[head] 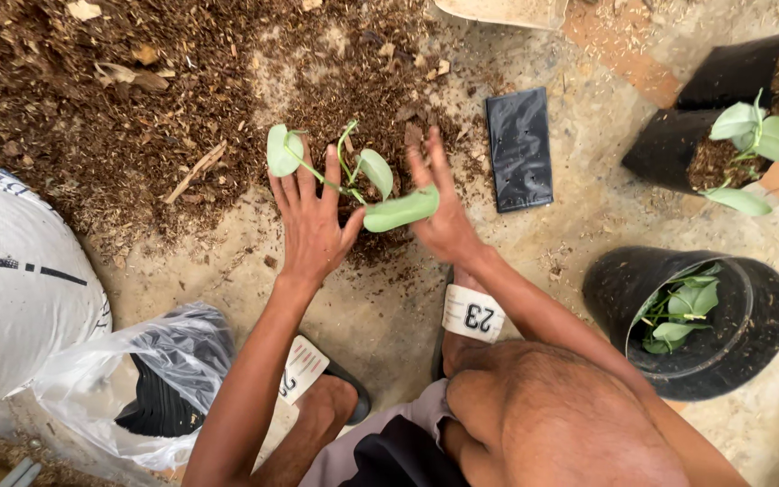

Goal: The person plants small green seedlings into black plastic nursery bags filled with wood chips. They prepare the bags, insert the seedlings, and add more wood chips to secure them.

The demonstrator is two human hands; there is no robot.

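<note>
Seedling [353,176]: pale green leaves, thin stems, standing between left hand [310,225] and right hand [439,212], both grips spreading open, pressing soil [353,108].

A person crouches over a concrete floor [534,243] spread with brown potting mix [137,99]. The left hand [310,225] and right hand [439,212], fingers spread, press either side of a small green-leaved cutting [362,180] standing in the mix. At two o'clock from the hands lies a flat black bag [519,149]; at three o'clock sit potted plants [723,144]; at four, a black bucket [750,307] holding leaves. A white sack [11,280] is at nine.
</note>
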